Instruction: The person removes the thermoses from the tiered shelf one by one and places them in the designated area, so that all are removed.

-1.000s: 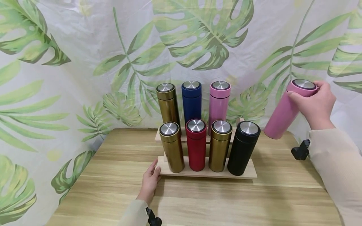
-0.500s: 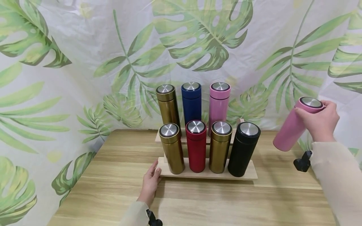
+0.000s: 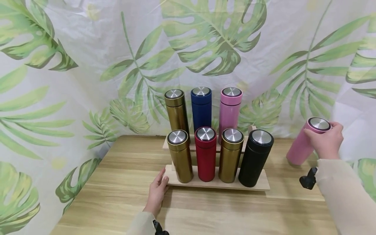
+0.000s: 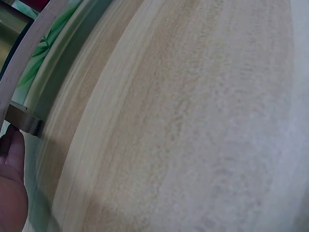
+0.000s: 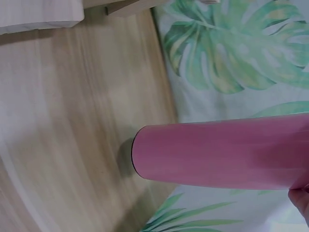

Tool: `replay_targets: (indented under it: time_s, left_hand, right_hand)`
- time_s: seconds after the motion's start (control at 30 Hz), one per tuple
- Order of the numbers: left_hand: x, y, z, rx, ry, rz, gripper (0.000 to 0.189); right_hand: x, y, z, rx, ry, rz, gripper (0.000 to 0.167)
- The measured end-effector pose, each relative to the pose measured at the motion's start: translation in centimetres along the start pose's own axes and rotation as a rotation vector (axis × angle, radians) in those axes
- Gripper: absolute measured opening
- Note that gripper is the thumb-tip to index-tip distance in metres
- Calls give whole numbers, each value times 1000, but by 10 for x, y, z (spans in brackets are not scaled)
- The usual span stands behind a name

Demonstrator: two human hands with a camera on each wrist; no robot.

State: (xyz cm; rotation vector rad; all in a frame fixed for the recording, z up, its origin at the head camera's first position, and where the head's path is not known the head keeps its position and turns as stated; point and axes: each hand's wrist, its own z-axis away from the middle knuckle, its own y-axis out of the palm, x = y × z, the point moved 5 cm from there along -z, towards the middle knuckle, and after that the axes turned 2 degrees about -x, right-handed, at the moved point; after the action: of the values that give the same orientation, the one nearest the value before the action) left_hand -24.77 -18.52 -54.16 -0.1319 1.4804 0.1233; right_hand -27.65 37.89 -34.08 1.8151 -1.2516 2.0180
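Observation:
In the head view my right hand (image 3: 327,140) grips a pink thermos bottle (image 3: 300,147) around its upper part, right of the rack. The bottle leans, its lid up to the right; in the right wrist view its pink body (image 5: 212,154) ends just by the tabletop. I cannot tell whether the base touches. My left hand (image 3: 156,192) holds the left front corner of a two-tier wooden rack (image 3: 217,184), thumb at the front edge. The lower tier bears a gold bottle (image 3: 181,163), a red bottle (image 3: 206,160), another gold bottle (image 3: 229,161) and a black bottle (image 3: 255,163).
On the upper tier stand a gold bottle (image 3: 177,114), a blue bottle (image 3: 201,112) and a pink bottle (image 3: 229,114). The wood-grain table (image 3: 123,182) extends around the rack. A leaf-print cloth (image 3: 88,81) hangs close behind.
My right hand has lowered the pink bottle toward the table at the right, moving it slightly rightward; it leans a little less. My left hand stays at the rack's corner.

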Motion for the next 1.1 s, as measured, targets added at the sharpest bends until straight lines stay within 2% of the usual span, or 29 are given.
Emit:
replay_targets:
  time_s: [0.3, 0.47, 0.7, 0.83, 1.0, 1.1]
  left_hand:
    - [0, 4, 1, -14, 20, -1, 47]
    - [0, 5, 0, -21, 15, 12, 48]
    - [-2, 1, -1, -48, 18, 1, 47]
    - [0, 1, -1, -35, 5, 7, 48]
    - [2, 1, 1, -28, -3, 15, 48]
    - [1, 1, 1, -34, -5, 14, 48]
  right_hand:
    - [-18, 4, 6, 7, 3, -12, 88]
    - [-20, 5, 3, 27, -37, 17, 88]
    - [-17, 7, -3, 120, -77, 98, 94]
    - [-17, 2, -3, 154, -98, 143, 94]
    - [-11, -3, -8, 277, -182, 281, 94]
    - [-4, -6, -10, 337, -205, 338, 94]
